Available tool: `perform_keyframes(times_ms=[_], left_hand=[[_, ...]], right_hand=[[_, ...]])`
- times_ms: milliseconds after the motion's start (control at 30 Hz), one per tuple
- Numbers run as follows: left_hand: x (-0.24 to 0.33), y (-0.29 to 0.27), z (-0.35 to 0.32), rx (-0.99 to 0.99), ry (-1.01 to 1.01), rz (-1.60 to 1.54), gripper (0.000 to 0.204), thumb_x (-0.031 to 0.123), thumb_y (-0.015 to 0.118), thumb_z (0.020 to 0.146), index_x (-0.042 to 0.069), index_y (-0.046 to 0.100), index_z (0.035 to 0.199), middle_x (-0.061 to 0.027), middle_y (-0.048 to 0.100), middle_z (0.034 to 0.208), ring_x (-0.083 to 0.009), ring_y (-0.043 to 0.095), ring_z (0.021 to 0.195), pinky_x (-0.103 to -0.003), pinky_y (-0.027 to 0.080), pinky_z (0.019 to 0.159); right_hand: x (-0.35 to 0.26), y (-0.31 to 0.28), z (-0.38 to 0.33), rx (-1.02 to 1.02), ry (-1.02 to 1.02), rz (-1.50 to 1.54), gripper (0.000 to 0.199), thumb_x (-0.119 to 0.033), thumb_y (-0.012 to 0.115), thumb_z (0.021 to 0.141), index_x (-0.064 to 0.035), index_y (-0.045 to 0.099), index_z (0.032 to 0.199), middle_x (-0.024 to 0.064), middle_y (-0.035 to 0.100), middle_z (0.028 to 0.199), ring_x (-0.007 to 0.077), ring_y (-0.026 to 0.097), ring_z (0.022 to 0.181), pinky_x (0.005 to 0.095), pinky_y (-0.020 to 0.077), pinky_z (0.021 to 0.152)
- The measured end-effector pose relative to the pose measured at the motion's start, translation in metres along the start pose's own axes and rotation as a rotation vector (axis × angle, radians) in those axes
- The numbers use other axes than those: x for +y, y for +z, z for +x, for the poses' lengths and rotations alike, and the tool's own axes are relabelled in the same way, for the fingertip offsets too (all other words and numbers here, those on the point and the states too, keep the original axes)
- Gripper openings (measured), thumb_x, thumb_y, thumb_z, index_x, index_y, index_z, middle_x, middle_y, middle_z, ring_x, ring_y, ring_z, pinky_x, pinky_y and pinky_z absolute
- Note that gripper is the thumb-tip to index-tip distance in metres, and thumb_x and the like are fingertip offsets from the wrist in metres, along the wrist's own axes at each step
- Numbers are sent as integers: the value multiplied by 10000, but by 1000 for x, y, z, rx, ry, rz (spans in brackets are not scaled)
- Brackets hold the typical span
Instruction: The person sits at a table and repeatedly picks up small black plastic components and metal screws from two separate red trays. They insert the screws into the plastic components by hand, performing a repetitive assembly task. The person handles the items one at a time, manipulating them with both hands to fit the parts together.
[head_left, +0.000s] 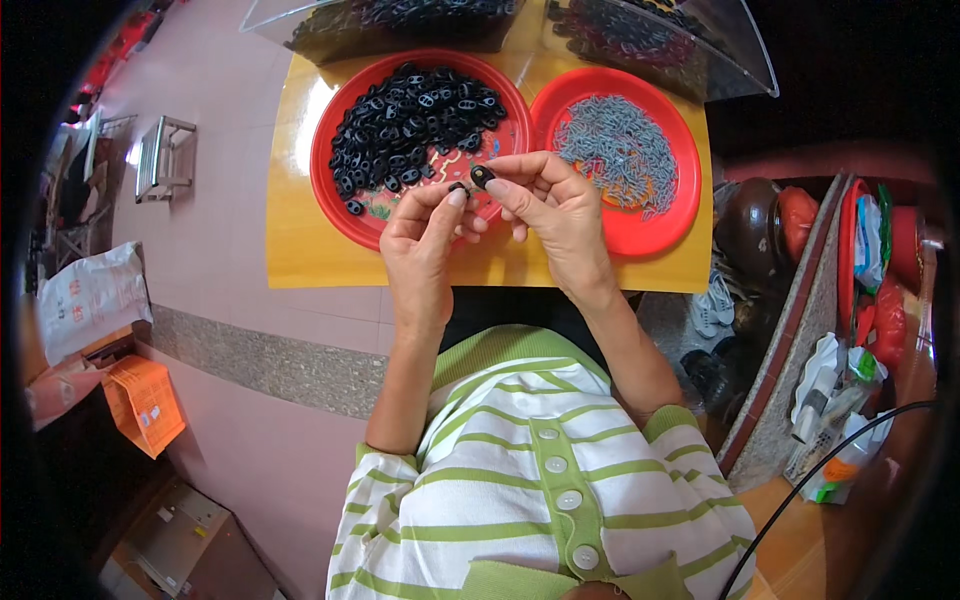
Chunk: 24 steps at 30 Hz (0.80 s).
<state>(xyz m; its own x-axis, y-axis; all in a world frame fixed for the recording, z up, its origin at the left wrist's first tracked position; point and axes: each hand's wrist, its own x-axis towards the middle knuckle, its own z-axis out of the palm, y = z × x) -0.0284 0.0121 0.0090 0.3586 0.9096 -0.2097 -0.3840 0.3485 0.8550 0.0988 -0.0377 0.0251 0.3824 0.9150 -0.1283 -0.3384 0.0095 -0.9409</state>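
Above the front part of the left red tray (319, 165), both my hands are raised close together. A small black oval piece (482, 177) is pinched between the thumb and forefinger of my right hand (553, 207). My left hand (422, 228) pinches another small black piece (458, 188), mostly covered by the fingertips. The two pieces are very near each other; whether they touch, I cannot tell. A heap of black oval pieces with holes (410, 115) fills the back of the left tray. Small grey screw-like pins (612, 140) lie in the right red tray (688, 165).
Both trays rest on a yellow tabletop (310, 262). Behind them stand two clear bins, the left bin (400, 18) and the right bin (650, 40), with more black pieces. A metal stool (160, 160) is on the floor at left. A black cable (815, 468) curves along the right.
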Motion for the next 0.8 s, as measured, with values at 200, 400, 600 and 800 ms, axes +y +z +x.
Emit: perform_keyframes(times_ms=[200, 400, 600, 800], left_hand=[[-1, 1, -1, -7, 7, -7, 94, 86, 604, 866, 2, 595, 909, -52, 627, 771, -103, 607, 654, -213, 466, 573], [1, -3, 1, 8, 63, 7, 97, 65, 605, 864, 4, 603, 940, -47, 634, 821, -87, 601, 703, -205, 470, 626], [2, -4, 3, -32, 166, 155, 121, 50, 603, 865, 1, 614, 976, -28, 638, 880, -61, 580, 776, -185, 461, 700], [1, -7, -1, -33, 143, 135, 112, 42, 602, 866, 0, 618, 968, -26, 637, 888, -62, 583, 776, -191, 469, 708]], right_hand=[[1, -2, -1, -16, 5, 19, 215, -91, 645, 840, -17, 602, 1038, 2, 636, 881, 14, 530, 690, 151, 402, 519], [1, 4, -4, 22, -81, -173, 148, -27, 622, 835, -21, 610, 983, 18, 641, 886, 30, 578, 718, 172, 464, 559], [5, 3, -2, -7, -177, -332, 167, 20, 606, 811, -7, 603, 977, 35, 624, 912, 57, 584, 753, 193, 489, 598], [4, 7, 1, 16, -110, -146, 169, 15, 610, 822, -11, 591, 988, 32, 621, 926, 62, 578, 808, 203, 506, 637]])
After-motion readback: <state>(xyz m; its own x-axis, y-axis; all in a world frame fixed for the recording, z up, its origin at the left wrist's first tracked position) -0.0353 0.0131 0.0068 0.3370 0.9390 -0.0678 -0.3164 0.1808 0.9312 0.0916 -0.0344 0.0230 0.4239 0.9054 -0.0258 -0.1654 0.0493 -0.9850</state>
